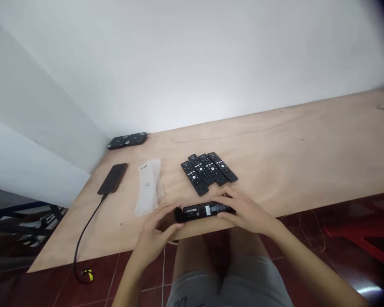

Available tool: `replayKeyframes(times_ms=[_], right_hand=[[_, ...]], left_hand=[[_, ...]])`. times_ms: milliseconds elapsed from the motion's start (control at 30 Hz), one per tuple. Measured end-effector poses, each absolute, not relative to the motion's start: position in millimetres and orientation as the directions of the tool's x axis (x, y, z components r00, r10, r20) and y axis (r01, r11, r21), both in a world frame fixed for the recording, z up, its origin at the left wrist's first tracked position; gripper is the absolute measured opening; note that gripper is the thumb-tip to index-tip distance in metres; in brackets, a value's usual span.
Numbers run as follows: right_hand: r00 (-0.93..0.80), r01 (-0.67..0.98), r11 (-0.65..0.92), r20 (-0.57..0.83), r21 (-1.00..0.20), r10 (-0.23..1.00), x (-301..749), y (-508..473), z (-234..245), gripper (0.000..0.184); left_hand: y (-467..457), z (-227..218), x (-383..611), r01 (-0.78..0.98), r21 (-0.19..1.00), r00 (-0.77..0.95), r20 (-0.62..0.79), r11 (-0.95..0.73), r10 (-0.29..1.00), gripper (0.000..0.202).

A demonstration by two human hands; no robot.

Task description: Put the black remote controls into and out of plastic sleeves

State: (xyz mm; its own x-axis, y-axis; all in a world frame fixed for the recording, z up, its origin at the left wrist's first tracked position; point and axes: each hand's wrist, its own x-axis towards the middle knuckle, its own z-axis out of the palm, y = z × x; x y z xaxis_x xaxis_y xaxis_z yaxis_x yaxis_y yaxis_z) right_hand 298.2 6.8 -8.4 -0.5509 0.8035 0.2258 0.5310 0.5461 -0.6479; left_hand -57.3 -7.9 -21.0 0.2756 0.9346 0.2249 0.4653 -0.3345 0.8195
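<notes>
A black remote control (205, 210) lies back-side up near the front edge of the wooden table (307, 145), with a label showing on it. My right hand (243, 209) is wrapped over its right end, fingers curled on it. My left hand (158, 226) pinches its left end, where a dark round part (178, 215) sticks out. Just behind lie several black remotes (208, 172) side by side, buttons up.
Clear plastic sleeves (149, 185) lie to the left of the remotes. A dark phone (113, 178) with a black cable (83, 238) rests further left. Flat black items (128, 140) sit by the white wall. My knees are under the table edge, over red floor tiles.
</notes>
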Motion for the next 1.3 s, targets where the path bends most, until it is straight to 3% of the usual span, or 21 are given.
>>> replayKeyframes(times_ms=[133, 333, 467, 633, 800, 867, 933, 1033, 1167, 1233, 1300], right_hand=[[-0.556, 0.534, 0.556, 0.231, -0.637, 0.798, 298, 7, -9, 0.047], [-0.576, 0.534, 0.587, 0.247, -0.608, 0.780, 299, 7, -9, 0.047], [-0.595, 0.532, 0.608, 0.251, -0.589, 0.764, 299, 8, -10, 0.045], [-0.602, 0.536, 0.621, 0.257, -0.572, 0.756, 297, 7, -9, 0.045], [-0.592, 0.511, 0.612, 0.269, -0.604, 0.760, 297, 5, -9, 0.060], [-0.582, 0.491, 0.608, 0.285, -0.624, 0.762, 299, 4, -10, 0.054], [-0.544, 0.480, 0.590, 0.306, -0.649, 0.781, 302, 2, -11, 0.041], [-0.470, 0.470, 0.562, 0.346, -0.680, 0.812, 303, 1, -15, 0.032], [-0.403, 0.466, 0.520, 0.352, -0.716, 0.845, 301, 2, -18, 0.028], [-0.368, 0.457, 0.481, 0.333, -0.748, 0.868, 301, 3, -19, 0.029], [-0.335, 0.428, 0.440, 0.313, -0.790, 0.889, 303, 4, -18, 0.032]], left_hand=[[-8, -19, -47, 0.512, 0.770, 0.280, 0.269, -0.381, 0.921, 0.044], [-4, -17, -9, 0.525, 0.605, 0.431, 0.418, -0.599, 0.800, 0.030], [-4, -21, -1, 0.517, 0.579, 0.424, 0.466, -0.630, 0.777, 0.030], [-2, -21, 2, 0.518, 0.595, 0.431, 0.439, -0.614, 0.789, 0.028], [-5, -13, 9, 0.526, 0.609, 0.449, 0.394, -0.594, 0.802, 0.031], [-8, -8, 0, 0.555, 0.591, 0.414, 0.414, -0.586, 0.811, 0.029], [-8, -3, -20, 0.623, 0.546, 0.316, 0.479, -0.560, 0.819, 0.029], [-2, -1, -66, 0.785, 0.385, 0.193, 0.593, -0.485, 0.782, 0.034], [9, -4, -113, 0.889, 0.178, 0.226, 0.632, -0.422, 0.741, 0.013], [8, -4, -112, 0.882, 0.189, 0.224, 0.638, -0.431, 0.737, 0.012], [2, -2, -95, 0.855, 0.273, 0.192, 0.622, -0.440, 0.759, 0.011]])
